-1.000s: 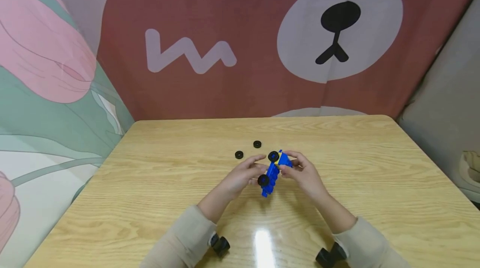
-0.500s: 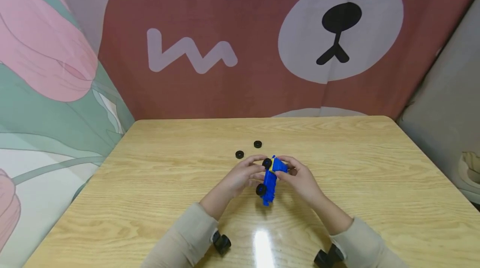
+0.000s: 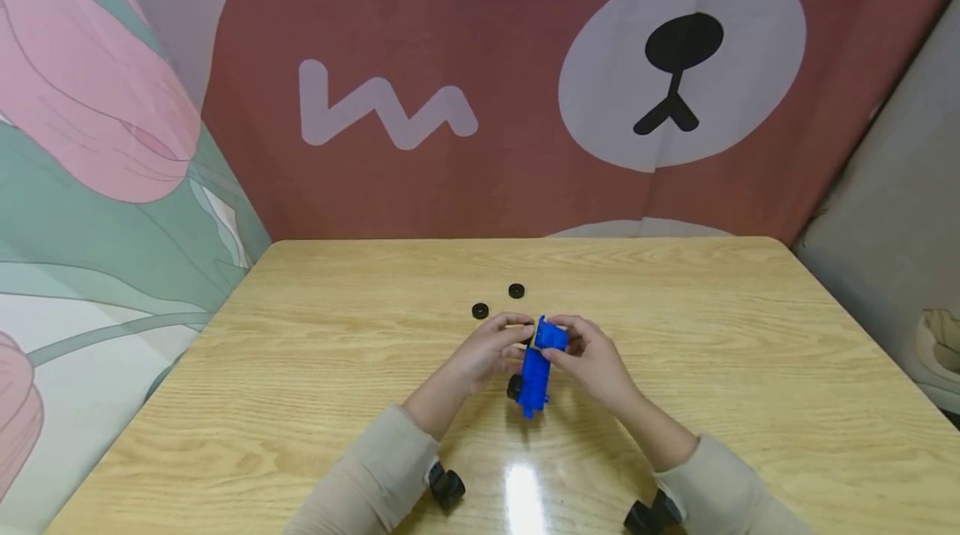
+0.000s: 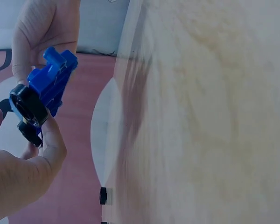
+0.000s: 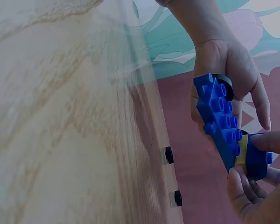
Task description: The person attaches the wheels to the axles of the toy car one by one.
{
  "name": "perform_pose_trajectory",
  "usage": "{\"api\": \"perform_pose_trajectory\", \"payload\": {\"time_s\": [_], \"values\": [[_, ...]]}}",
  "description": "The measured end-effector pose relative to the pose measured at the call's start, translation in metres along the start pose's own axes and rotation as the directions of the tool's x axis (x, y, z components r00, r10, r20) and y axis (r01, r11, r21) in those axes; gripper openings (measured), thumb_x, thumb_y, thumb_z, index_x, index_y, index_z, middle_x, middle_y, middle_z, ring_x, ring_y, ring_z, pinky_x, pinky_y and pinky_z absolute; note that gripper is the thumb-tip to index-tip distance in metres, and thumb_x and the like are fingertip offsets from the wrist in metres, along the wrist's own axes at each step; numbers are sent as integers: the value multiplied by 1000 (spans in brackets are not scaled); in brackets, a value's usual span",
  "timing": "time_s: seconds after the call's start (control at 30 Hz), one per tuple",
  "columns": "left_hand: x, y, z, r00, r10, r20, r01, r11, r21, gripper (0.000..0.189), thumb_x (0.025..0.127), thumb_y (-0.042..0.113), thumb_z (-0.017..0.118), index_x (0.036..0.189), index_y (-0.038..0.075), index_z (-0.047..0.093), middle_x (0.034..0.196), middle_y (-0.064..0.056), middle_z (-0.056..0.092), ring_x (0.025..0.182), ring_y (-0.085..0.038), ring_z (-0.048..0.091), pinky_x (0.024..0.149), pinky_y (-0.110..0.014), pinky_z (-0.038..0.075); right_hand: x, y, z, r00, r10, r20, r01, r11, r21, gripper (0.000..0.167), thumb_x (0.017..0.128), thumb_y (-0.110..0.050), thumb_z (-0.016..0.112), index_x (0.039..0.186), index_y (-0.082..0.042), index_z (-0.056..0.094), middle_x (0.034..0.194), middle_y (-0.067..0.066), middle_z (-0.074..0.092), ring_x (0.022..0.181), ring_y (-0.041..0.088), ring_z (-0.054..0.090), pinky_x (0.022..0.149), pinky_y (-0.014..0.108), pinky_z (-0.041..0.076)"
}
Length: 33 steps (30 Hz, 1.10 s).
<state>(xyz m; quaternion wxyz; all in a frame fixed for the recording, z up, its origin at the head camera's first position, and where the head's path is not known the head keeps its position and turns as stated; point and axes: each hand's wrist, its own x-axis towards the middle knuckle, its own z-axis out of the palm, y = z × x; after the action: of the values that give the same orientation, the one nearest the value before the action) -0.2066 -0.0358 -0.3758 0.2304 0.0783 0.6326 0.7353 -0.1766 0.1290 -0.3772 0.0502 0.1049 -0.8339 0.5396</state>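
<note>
A blue toy-brick car point(image 3: 535, 381) with a yellow piece point(image 5: 242, 149) and black wheels is held above the table. My right hand point(image 3: 596, 356) pinches its cab end between thumb and fingers. From the other side, my left hand point(image 3: 483, 356) reaches to the wheel side of that end, its thumb apart from the car and its other fingers beside a wheel. The left wrist view shows a near wheel point(image 4: 28, 105), with a left finger point(image 4: 53, 140) at the wheel behind it. Studs point(image 5: 226, 121) face the right wrist view. Left fingertips are partly hidden.
Two loose black wheels lie beyond the hands on the wooden table point(image 3: 337, 310): one farther back point(image 3: 517, 291), the other nearer and to the left point(image 3: 480, 311). A printed curtain point(image 3: 412, 185) hangs behind the table's far edge. Black devices are strapped to both wrists.
The car has come nearer the body and turned, so its wheels face more to the left and its blue top shows. My right hand moved slightly left with it; the left hand barely moved.
</note>
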Motion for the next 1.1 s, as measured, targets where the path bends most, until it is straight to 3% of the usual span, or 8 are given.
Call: {"api": "perform_pose_trajectory", "payload": {"time_s": [0.37, 0.63, 0.83, 1.1], "values": [[3, -2, -2, 997, -62, -40, 62, 998, -7, 47, 82, 25, 58, 120, 3, 41, 100, -12, 52, 81, -22, 51, 73, -37, 45, 1, 4, 5, 1000, -19, -6, 19, 1000, -1, 38, 75, 2, 62, 112, 1, 52, 90, 12, 49, 78, 21, 49, 68, 29, 44], [5, -1, -4, 998, -56, -37, 55, 998, -25, 49, 81, 23, 60, 120, 4, 39, 105, -14, 50, 88, -26, 50, 76, -38, 44, 4, 1, 5, 999, -33, -11, 33, 999, 25, 37, 76, 1, 62, 111, 3, 51, 91, 12, 48, 80, 22, 50, 71, 31, 45], [5, -2, -6, 998, -60, -29, 59, 997, -42, 50, 79, 17, 61, 120, 4, 36, 105, -15, 48, 87, -25, 50, 78, -38, 44, 6, 0, 5, 999, -31, 19, 30, 999, 37, 37, 76, 1, 61, 112, 2, 51, 92, 12, 48, 80, 21, 51, 70, 28, 45], [4, -3, -10, 995, -54, -85, 50, 997, -52, 50, 79, 15, 59, 121, -1, 36, 102, -16, 51, 85, -25, 52, 76, -37, 45, 16, 6, 0, 995, -30, 94, 19, 993, 117, 33, 79, 0, 59, 110, 4, 49, 91, 14, 51, 82, 22, 52, 70, 25, 45]]}}
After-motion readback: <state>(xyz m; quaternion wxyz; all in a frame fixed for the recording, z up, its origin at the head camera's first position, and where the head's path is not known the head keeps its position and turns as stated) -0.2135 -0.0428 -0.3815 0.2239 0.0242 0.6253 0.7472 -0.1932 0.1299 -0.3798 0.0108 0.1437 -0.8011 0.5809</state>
